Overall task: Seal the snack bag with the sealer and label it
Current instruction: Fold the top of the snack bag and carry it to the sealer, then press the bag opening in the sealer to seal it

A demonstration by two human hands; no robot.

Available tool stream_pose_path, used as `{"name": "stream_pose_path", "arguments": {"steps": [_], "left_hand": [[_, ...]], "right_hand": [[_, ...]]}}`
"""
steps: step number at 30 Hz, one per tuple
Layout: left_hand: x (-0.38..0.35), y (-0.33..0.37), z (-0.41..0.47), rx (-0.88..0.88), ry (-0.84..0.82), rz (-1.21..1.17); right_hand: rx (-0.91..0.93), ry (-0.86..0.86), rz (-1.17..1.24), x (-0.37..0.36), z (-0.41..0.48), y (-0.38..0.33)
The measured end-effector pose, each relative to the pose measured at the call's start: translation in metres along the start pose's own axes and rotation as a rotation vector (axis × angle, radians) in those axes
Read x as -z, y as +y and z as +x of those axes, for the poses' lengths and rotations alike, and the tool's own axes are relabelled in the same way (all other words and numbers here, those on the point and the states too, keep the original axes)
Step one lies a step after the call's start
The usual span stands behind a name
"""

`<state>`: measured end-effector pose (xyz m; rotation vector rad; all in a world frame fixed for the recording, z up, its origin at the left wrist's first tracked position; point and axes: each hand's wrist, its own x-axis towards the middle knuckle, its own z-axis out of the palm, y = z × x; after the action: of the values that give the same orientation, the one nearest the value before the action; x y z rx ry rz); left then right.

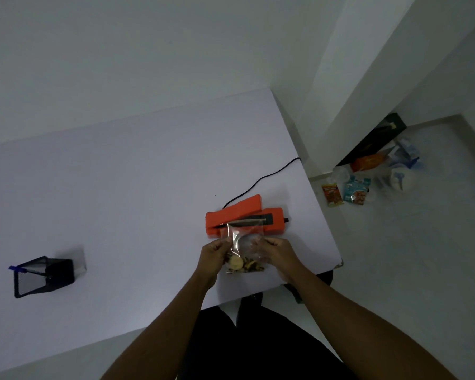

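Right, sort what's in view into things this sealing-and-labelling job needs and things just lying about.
For the job:
- clear plastic snack bag, held by the left hand and right hand
- orange heat sealer, lid raised
- blue pen in the black mesh pen holder

Lying about:
- snack packets and wrappers on the floor
- black box by the wall

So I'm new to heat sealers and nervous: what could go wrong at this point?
The bag's open top lies on the sealer crumpled, so the seal may come out wrinkled or leaky. Both hands, left and right, pinch it close to the bar, so the fingers could get caught or burned when the lid drops.
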<state>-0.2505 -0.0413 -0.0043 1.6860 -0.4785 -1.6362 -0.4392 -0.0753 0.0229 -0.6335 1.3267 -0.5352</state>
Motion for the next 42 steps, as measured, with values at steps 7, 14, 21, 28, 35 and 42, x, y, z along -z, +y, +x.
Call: {"name": "stream_pose_path", "arguments": {"steps": [7, 14, 21, 28, 35, 42], "left_hand": [[0.000, 0.001, 0.006, 0.045, 0.009, -0.006], [-0.002, -0.001, 0.004, 0.106, -0.064, -0.067], [-0.007, -0.002, -0.007, 0.117, -0.175, -0.113], [-0.013, 0.000, -0.010, 0.098, -0.149, -0.112], [-0.019, -0.003, -0.008, 0.144, -0.065, -0.180], [-0.023, 0.000, -0.006, 0.136, -0.009, -0.164]], "right_hand": [[-0.065, -0.007, -0.008, -0.004, 0.000, 0.008], [-0.088, 0.025, 0.022, -0.008, -0.004, 0.009], [-0.098, 0.067, 0.078, -0.010, -0.005, 0.007], [-0.098, 0.105, 0.039, -0.010, -0.002, 0.007], [-0.095, 0.112, 0.026, -0.010, 0.005, 0.011], [-0.106, 0.123, 0.048, -0.010, 0.006, 0.011]]}}
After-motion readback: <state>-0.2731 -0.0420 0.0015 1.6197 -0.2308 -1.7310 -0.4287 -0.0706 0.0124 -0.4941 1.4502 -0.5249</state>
